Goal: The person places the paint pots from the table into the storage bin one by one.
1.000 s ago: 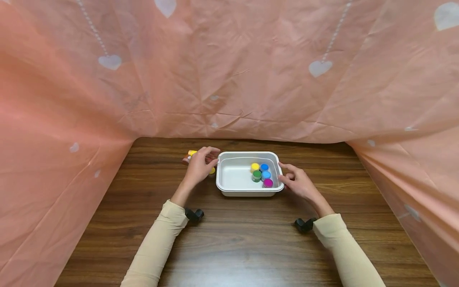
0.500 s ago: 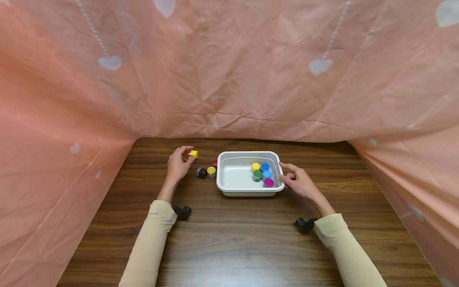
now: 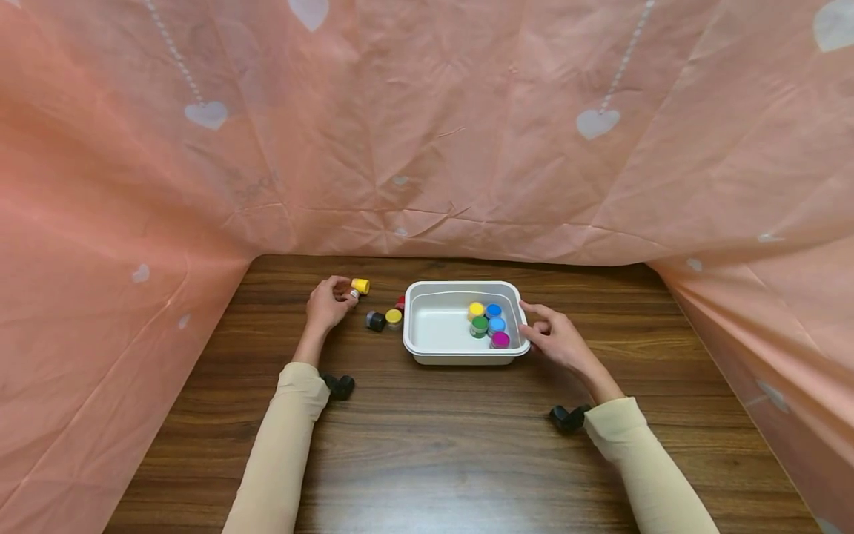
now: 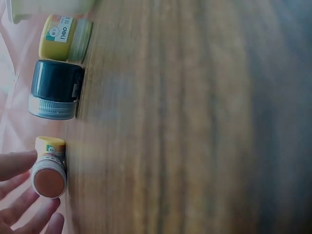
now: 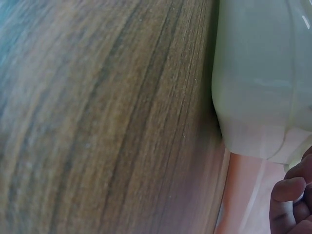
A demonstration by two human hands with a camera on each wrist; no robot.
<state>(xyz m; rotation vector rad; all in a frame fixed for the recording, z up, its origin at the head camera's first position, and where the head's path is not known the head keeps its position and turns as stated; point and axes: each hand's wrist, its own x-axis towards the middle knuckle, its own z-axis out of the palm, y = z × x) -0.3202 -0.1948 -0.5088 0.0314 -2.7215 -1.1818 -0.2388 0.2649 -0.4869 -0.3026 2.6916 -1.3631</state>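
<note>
My left hand is at the left of the group of small paint jars, thumb and fingers around a brown paint jar that lies on its side, brown end toward the left wrist camera. Right behind it is a yellow paint jar. My right hand holds the right rim of a white plastic tub with thumb and forefinger; its other fingers are curled in the right wrist view. Inside the tub, toward its right side, are several paint jars with yellow, green, blue, light blue and magenta colours.
Between the left hand and the tub lie a black paint jar and a dark yellow one. A red jar shows partly beside the tub's left wall. Pink cloth encloses the wooden table at the back and sides.
My left hand has moved left, away from the tub, to the brown jar, uncovering the black and dark yellow jars. The right hand stays at the tub's rim.
</note>
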